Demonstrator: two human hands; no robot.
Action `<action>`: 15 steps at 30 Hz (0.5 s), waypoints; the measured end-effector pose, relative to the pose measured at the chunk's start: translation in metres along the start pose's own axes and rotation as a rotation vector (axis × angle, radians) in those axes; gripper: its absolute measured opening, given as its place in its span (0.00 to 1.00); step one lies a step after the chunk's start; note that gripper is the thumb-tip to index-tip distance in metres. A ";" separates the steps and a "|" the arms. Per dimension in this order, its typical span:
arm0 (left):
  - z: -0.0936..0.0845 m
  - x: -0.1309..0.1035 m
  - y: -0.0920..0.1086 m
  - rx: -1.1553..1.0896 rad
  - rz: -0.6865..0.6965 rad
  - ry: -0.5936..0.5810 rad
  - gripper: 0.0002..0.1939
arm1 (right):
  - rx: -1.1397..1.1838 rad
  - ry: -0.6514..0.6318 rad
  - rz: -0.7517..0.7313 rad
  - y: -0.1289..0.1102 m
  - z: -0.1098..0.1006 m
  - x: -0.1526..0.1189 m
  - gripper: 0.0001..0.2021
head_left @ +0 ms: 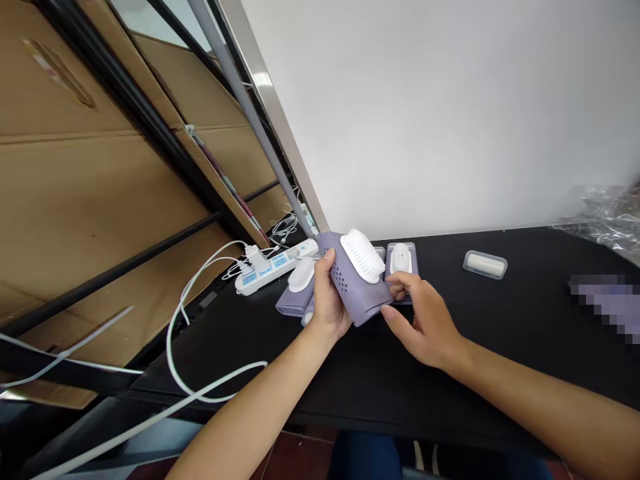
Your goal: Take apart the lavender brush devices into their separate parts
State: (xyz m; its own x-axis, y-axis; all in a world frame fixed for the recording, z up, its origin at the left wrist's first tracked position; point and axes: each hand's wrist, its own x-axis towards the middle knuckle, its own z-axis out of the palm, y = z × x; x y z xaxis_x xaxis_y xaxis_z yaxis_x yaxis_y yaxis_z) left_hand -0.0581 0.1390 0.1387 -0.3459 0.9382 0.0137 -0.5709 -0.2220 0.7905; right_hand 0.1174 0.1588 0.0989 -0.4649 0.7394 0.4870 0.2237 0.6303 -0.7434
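Observation:
My left hand [330, 297] grips a purple wrap [345, 283] with rows of small holes, its thumb lying across the front. A white oval unit with ribs [363, 256] is fixed on the wrap's face. At the wrap's lower right edge is my right hand [425, 320], its thumb and curled fingers on either side of the folded end. Behind and beside them on the black table lie similar purple wraps, one at the left [295, 300] with a smooth white oval unit [301, 275], another at the right [401, 259], partly hidden by my right hand.
A white power strip [275, 267] with plugs and loose white cables [175, 333] lies on the left of the black table [450, 373]. A small clear case with a white piece [485, 265] rests at the right. Crumpled clear plastic [605, 220] sits beyond it. A white wall [440, 120] stands behind.

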 end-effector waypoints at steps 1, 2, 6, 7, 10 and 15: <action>0.000 0.001 0.000 -0.010 0.050 0.032 0.30 | 0.110 0.015 0.107 -0.006 0.006 0.001 0.21; 0.000 0.001 0.000 -0.013 0.095 0.054 0.30 | 0.232 0.020 0.229 -0.012 0.011 0.003 0.21; 0.001 -0.004 -0.001 0.016 0.273 0.058 0.29 | 0.777 -0.226 0.631 -0.029 0.013 0.006 0.26; 0.002 -0.005 -0.002 0.020 0.294 0.039 0.30 | 0.894 -0.339 0.677 -0.031 0.011 0.007 0.27; 0.002 -0.006 -0.003 0.025 0.285 -0.032 0.30 | 1.082 -0.455 0.713 -0.030 0.003 0.008 0.26; -0.002 0.001 0.002 0.050 0.232 -0.030 0.25 | 1.018 -0.231 0.708 -0.020 -0.005 0.010 0.11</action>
State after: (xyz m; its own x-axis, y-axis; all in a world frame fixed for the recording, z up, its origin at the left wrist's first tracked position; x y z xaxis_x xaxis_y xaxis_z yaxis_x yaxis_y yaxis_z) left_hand -0.0616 0.1390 0.1391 -0.4409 0.8712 0.2160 -0.4408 -0.4198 0.7934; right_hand 0.1123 0.1544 0.1209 -0.6750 0.7164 -0.1763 -0.2278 -0.4296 -0.8738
